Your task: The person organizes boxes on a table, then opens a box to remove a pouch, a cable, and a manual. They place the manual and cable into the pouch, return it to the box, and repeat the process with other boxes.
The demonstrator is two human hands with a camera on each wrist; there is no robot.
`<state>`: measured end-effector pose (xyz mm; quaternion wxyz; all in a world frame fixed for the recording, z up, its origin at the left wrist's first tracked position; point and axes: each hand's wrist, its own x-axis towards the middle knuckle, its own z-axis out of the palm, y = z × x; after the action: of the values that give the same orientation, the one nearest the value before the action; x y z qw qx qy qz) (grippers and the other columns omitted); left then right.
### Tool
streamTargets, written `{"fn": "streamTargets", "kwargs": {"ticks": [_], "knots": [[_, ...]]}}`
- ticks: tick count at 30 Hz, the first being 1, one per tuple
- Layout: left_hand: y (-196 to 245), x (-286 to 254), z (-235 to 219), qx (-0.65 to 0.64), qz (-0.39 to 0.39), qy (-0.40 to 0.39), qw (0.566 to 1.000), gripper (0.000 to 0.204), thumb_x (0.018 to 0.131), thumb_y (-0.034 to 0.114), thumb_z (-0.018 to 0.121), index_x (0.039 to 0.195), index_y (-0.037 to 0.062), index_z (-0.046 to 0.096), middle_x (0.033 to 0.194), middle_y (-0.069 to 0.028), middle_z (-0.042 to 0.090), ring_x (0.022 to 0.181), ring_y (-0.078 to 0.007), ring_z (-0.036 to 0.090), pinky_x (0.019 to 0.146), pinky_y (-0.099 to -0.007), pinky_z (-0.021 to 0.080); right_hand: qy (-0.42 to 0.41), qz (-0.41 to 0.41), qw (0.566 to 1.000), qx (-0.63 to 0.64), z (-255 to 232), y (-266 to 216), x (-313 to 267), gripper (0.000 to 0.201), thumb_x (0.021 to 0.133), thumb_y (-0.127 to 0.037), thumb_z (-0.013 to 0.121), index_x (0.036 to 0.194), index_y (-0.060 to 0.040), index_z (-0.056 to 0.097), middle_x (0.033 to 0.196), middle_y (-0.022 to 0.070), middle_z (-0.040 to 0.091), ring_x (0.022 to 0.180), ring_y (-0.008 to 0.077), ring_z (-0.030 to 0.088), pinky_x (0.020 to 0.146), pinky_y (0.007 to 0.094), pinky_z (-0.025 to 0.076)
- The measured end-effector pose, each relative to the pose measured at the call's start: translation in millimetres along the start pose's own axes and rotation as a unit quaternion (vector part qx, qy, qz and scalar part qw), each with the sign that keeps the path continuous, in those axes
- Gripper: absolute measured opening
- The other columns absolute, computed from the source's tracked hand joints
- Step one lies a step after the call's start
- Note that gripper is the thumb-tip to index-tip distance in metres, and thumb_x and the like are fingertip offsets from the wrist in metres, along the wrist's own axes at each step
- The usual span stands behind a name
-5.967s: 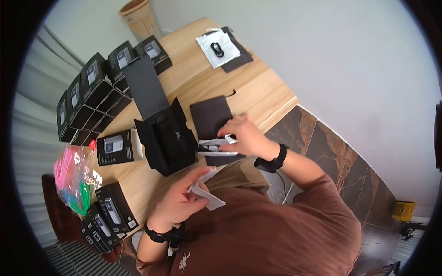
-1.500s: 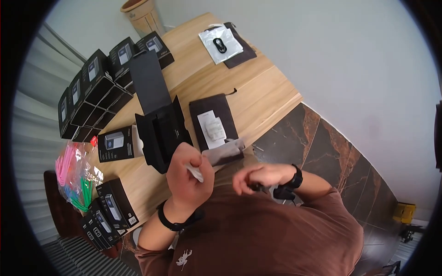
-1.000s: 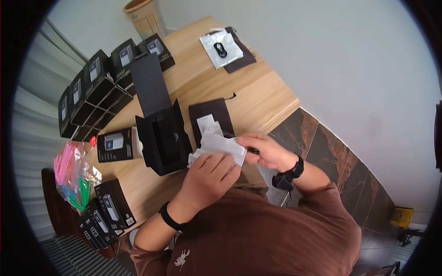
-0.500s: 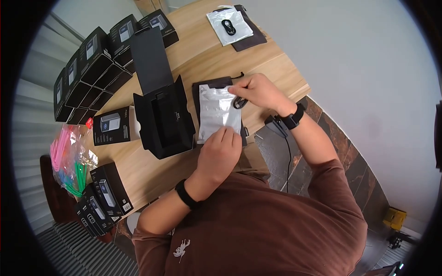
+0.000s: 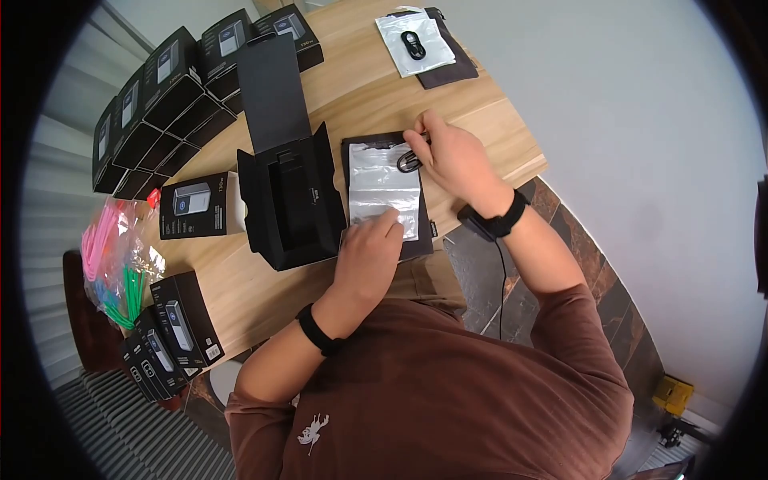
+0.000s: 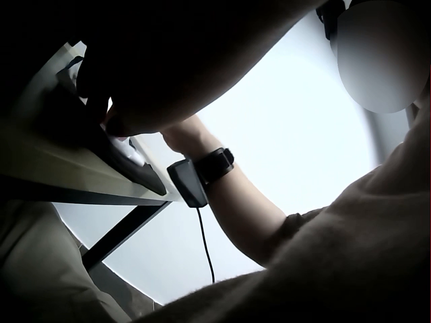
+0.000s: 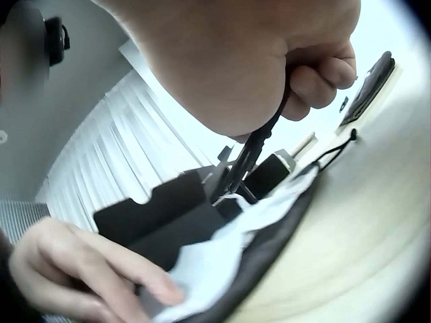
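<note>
A silvery white bag (image 5: 384, 186) lies flat on a dark drawstring pouch (image 5: 426, 228) near the table's front edge. My left hand (image 5: 370, 254) rests its fingers on the bag's lower end. Over the bag's upper right corner, my right hand (image 5: 458, 160) grips a coiled black cable (image 5: 409, 162). In the right wrist view the cable (image 7: 252, 151) hangs from the curled fingers of the right hand (image 7: 256, 60), above the bag (image 7: 209, 266), while the left hand (image 7: 87, 269) touches the bag. The left wrist view is dark.
An open black box (image 5: 294, 204) stands left of the pouch, beside a printed box (image 5: 194, 206). Several boxes are stacked at the back left (image 5: 164, 104). A second bag with a coiled cable (image 5: 413, 46) lies at the back. Colourful ties (image 5: 132, 296) sit in clear plastic at left.
The white bag, earlier crumpled in the hands, now lies flat on the pouch. The right hand has brought the coiled cable over the bag's upper corner. The view has shifted slightly.
</note>
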<state>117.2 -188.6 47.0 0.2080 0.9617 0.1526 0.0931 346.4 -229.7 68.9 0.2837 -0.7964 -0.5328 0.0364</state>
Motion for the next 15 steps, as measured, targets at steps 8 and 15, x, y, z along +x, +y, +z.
{"fn": "streamTargets", "kwargs": {"ticks": [8, 15], "knots": [[-10.2, 3.4, 2.9, 0.026, 0.020, 0.029, 0.999, 0.029, 0.088, 0.014, 0.075, 0.115, 0.0095, 0.067, 0.131, -0.0110, 0.058, 0.142, -0.0396, 0.044, 0.115, -0.0669, 0.032, -0.121, -0.090, 0.955, 0.257, -4.9, -16.4, -6.7, 0.015, 0.085, 0.000, 0.055, 0.100, -0.0002, 0.059, 0.085, 0.0155, 0.065, 0.079, 0.0297, 0.064, 0.074, 0.0409, 0.051], [-3.1, -2.5, -8.1, -0.022, 0.011, 0.017, 1.000, 0.042, 0.087, 0.013, 0.077, 0.126, 0.0084, 0.062, 0.142, -0.0123, 0.054, 0.133, -0.0393, 0.049, 0.111, -0.0593, 0.039, -0.249, -0.050, 0.938, 0.238, 19.4, 3.8, 25.1, 0.015, 0.086, -0.002, 0.061, 0.095, 0.0005, 0.073, 0.090, 0.0120, 0.069, 0.086, 0.0241, 0.067, 0.077, 0.0358, 0.053]]}}
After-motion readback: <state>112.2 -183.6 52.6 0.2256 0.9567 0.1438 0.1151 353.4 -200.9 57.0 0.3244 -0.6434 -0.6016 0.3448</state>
